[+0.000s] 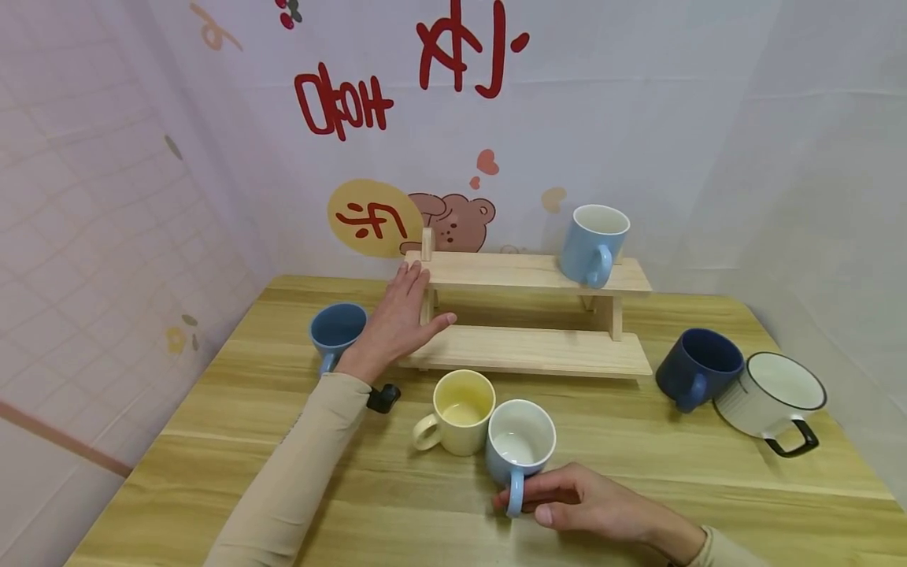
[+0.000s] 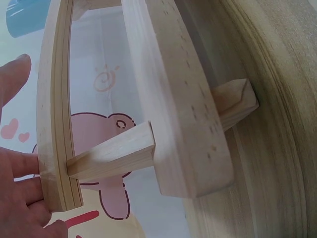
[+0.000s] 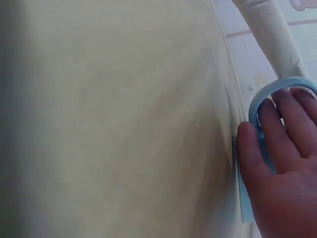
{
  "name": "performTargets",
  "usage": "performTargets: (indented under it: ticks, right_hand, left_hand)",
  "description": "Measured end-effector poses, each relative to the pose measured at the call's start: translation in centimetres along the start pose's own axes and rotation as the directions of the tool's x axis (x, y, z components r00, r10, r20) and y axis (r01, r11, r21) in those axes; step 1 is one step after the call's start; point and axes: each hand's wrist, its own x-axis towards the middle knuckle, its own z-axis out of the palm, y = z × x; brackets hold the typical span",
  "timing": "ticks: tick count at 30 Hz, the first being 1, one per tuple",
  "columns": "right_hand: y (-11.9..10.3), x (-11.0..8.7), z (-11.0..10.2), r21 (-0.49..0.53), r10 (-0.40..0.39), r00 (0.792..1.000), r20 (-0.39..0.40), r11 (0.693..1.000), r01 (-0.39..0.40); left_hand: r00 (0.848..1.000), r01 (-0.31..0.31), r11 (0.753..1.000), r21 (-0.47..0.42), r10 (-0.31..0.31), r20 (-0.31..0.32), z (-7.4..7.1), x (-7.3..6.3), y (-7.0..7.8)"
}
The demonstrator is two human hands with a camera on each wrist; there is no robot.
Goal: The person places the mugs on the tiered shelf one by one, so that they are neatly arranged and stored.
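- Two hands are seen, each in one beige sleeve; six mugs and one two-tier wooden shelf (image 1: 527,349) are on the wood-grain table (image 1: 234,441).
- The left hand (image 1: 397,319) is spread, with its fingers quite straight and the thumb apart; it touches the left end of the upper board (image 1: 496,270) and has no mug in it.
- The right hand (image 1: 591,500) is at one light-blue mug (image 1: 501,465), which stands upright on the table, before the shelf. Its fingers, little bent, pass through the one handle (image 3: 257,101), and the thumb lies apart from it. The hold is therefore loose; how firmly it bears on the handle, one cannot tell.
- One pale-yellow mug (image 1: 464,431) stands just to the left of this mug; whether the two touch is not clear.
- One second light-blue mug (image 1: 584,250) stands upright on the right part of the upper board.
- One medium-blue mug (image 1: 336,324) is left of the shelf, near the left forearm.
- On the right are two mugs side by side: one navy mug (image 1: 697,366) and one white mug (image 1: 751,405) with a black handle.
- On the wall cloth behind, one bear (image 1: 460,224) is printed.
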Motion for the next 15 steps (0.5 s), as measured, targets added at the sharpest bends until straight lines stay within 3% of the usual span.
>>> performTargets:
  ticks: [5,15]
  right_hand:
    - [-0.5,-0.1,-0.3,-0.008,0.009,1.0,-0.01,1.0,-0.009]
    - [-1.0,-2.4,-2.1,-0.065,0.067,0.98,-0.188,0.995,-0.081]
  left_hand:
    - [1.0,-0.005,1.0,0.015,0.005,-0.003,-0.1,-0.1,0.1]
    - [1.0,0.003,1.0,0.006,-0.003,0.007,-0.3,-0.2,0.1]
